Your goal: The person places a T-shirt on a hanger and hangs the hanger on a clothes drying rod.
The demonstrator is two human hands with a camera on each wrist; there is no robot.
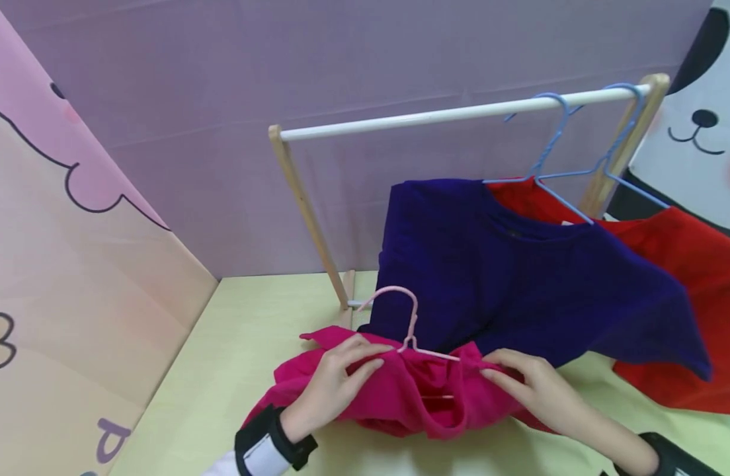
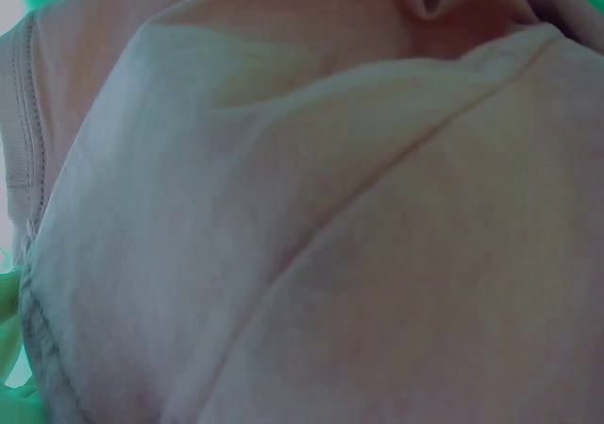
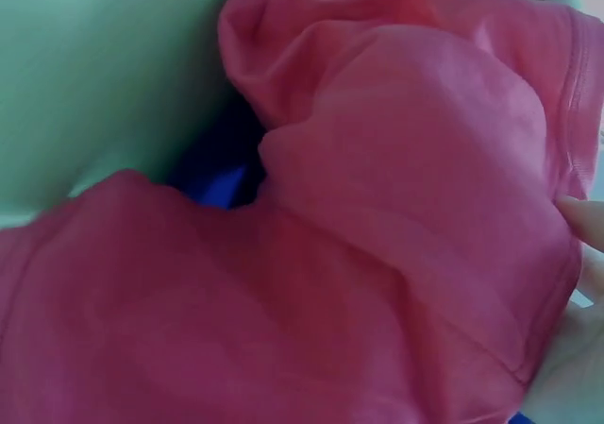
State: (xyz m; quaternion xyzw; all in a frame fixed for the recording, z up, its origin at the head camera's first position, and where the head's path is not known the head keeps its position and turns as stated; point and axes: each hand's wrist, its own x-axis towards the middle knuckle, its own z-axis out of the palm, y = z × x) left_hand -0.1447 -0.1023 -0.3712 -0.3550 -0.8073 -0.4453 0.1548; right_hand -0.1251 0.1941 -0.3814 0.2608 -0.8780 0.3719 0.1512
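Note:
A bright pink shirt (image 1: 395,390) lies bunched above the table, with a pink hanger (image 1: 414,317) in its neck opening and the hook standing up. My left hand (image 1: 344,380) pinches the shirt's shoulder just left of the hook. On the other side, my right hand (image 1: 531,383) pinches the right shoulder between thumb and fingers. Cloth fills most of the left wrist view, where the shirt (image 2: 311,216) looks washed out. In the right wrist view, fingertips (image 3: 583,221) touch the edge of the shirt (image 3: 425,160). The hanger's lower part is mostly hidden inside the fabric.
Behind the shirt stands a rack with a white rail (image 1: 424,119) and wooden posts. A dark blue shirt (image 1: 460,264) and a red shirt (image 1: 698,264) hang from it at the right on blue hangers (image 1: 549,145). Printed cloth walls (image 1: 103,264) enclose the pale yellow table (image 1: 222,357).

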